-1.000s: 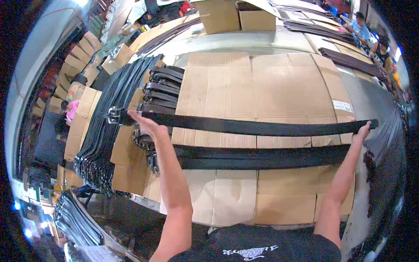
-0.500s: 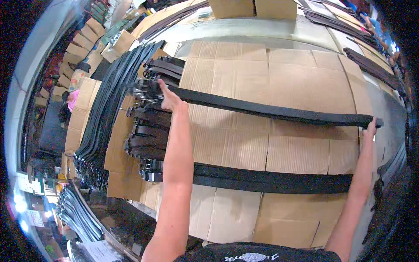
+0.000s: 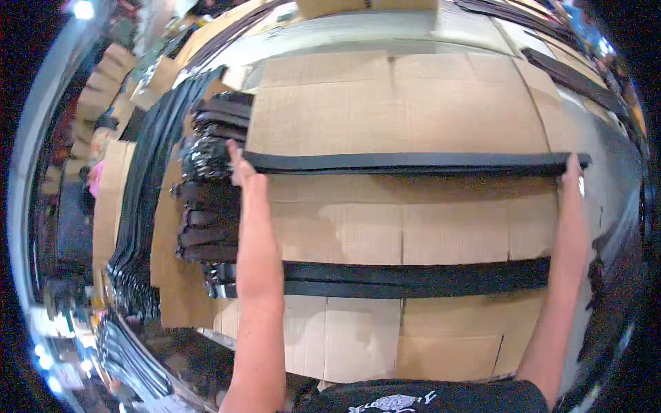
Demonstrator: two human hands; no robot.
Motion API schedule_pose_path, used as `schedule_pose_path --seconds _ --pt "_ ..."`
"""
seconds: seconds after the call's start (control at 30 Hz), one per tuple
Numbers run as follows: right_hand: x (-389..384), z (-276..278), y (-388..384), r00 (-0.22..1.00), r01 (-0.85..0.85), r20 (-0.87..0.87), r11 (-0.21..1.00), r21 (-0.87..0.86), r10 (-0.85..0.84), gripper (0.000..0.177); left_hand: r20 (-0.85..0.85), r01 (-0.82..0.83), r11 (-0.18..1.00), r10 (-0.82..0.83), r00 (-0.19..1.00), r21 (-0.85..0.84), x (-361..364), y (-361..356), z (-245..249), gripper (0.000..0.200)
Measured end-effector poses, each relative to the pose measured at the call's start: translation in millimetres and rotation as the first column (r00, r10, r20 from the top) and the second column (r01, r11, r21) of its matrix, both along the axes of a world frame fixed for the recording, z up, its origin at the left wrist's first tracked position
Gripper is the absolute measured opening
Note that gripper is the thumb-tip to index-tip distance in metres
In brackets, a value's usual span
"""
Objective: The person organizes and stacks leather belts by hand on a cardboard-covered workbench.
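Observation:
A long bundle of black belts stretches across the cardboard between my two hands. Its buckle end, a cluster of shiny metal, is at the left, where my left hand is closed around the bundle. My right hand grips the plain tips at the far right. Below lies a second bundle of black belts, flat on the cardboard with its buckles to the left. Rolled or folded dark belts are piled beside my left forearm, their buckles also to the left.
Cardboard sheets cover the table. At the left a thick row of hanging or stacked black belts runs along the edge. More dark strips lie at the upper right, near a person in blue. Cardboard boxes stand at the back.
The held bundle has swung from a slant to nearly level. Its right end has risen in view, while its left end has dropped slightly. The whole view has shifted a little.

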State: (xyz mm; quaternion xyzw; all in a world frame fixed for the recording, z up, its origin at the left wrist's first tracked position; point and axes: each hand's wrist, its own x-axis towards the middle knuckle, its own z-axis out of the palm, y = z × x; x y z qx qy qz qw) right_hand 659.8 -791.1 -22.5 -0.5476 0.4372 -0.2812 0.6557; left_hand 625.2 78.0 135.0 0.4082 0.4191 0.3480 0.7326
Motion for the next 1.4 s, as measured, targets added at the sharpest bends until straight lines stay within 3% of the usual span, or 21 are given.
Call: schedule_pose_path --seconds 0.03,0.1,0.13,0.17,0.2,0.23,0.33,0.37,0.4,0.43,0.5,0.57,0.67,0.77,0.8,0.97,1.03,1.17,1.33,1.37,1.4 --pt "5 0 0 0.995 0.041 -0.088 0.997 -0.067 -0.047 0.065 0.359 0.269 0.961 -0.230 0.905 -0.061 10 20 -27 0.081" --pt "-8 7 14 0.989 -0.118 0.079 0.987 -0.111 0.127 0.051 0.180 0.074 0.995 -0.060 0.982 -0.070 17 19 -27 0.089" --pt "4 -2 -16 0.969 -0.028 -0.246 0.979 -0.200 -0.022 0.055 0.134 0.002 0.998 0.005 0.991 -0.057 18 15 -24 0.095" --pt "-22 50 56 0.952 0.063 -0.291 0.992 -0.109 -0.093 0.063 0.012 -0.068 0.997 0.068 0.998 -0.035 15 11 -20 0.099" --pt "-19 21 13 0.967 -0.032 -0.254 0.976 -0.213 -0.024 0.063 0.036 -0.038 0.999 0.039 0.999 -0.027 19 19 -28 0.102" --pt "-23 17 9 0.993 -0.018 -0.115 1.000 -0.006 0.017 0.050 0.048 -0.014 1.000 0.015 0.999 -0.015 21 21 -34 0.100" --pt "-70 108 81 0.611 -0.336 -0.766 0.813 -0.476 -0.197 0.062 0.034 0.014 1.000 -0.015 0.999 0.026 12 13 -31 0.095" --pt "-71 92 71 0.673 -0.282 -0.694 0.778 -0.561 -0.257 0.067 0.019 0.025 0.999 -0.025 0.999 0.038 9 11 -28 0.093" --pt "-85 106 121 0.751 -0.289 -0.496 0.460 -0.840 -0.435 0.076 0.166 0.107 0.994 -0.105 0.981 0.001 12 17 -36 0.089" --pt "-92 105 144 0.857 -0.393 -0.458 0.274 -0.878 -0.236 0.079 0.045 0.057 0.996 -0.060 0.997 0.067 9 10 -25 0.088" --pt "-119 142 222 0.840 -0.462 -0.492 -0.175 -0.870 0.230 0.091 0.313 0.292 0.956 -0.285 0.906 0.027 27 54 -67 0.085" --pt "-118 152 258 0.473 -0.752 -0.855 -0.409 -0.517 0.212 0.090 0.144 0.128 0.992 -0.130 0.981 0.024 8 7 -30 0.084" --pt "-90 140 278 0.430 -0.593 -0.843 -0.602 -0.534 0.324 0.074 0.118 0.147 0.987 -0.153 0.981 0.062 2 -4 -21 0.082" --pt "-59 124 281 0.179 -0.861 -0.949 -0.426 -0.278 0.258 0.058 -0.011 0.088 0.972 -0.087 0.996 0.220 -10 -18 -12 0.081" --pt "-64 132 279 0.281 -0.773 -0.887 -0.461 -0.436 0.367 0.049 -0.003 0.100 0.966 -0.102 0.995 0.237 -10 -10 -14 0.080" --pt "-60 135 293 0.224 -0.867 -0.954 -0.406 -0.288 0.200 0.058 0.271 0.281 0.959 -0.282 0.920 0.042 8 33 -49 0.069" --pt "-63 136 336 0.293 -0.765 -0.934 -0.536 -0.357 0.204 0.064 0.248 0.298 0.944 -0.325 0.913 0.141 1 44 -54 0.069" --pt "-55 117 398 0.264 -0.698 -0.917 -0.597 -0.396 0.299 0.076 0.033 0.436 0.900 -0.436 0.900 0.003 -4 58 -41 0.074" --pt "-44 124 431 0.255 -0.680 -0.869 -0.561 -0.473 0.424 0.055 -0.194 0.689 0.725 -0.678 0.709 -0.017 0 103 -52 0.092" --pt "-50 134 433 0.277 -0.677 -0.850 -0.537 -0.504 0.448 0.051 -0.475 0.583 0.808 -0.480 0.738 0.088 -26 62 -1 0.096" --pt "-46 128 431 0.263 -0.699 -0.890 -0.562 -0.443 0.373 0.056 -0.323 0.593 0.805 -0.564 0.760 -0.008 -1 107 -59 0.097"
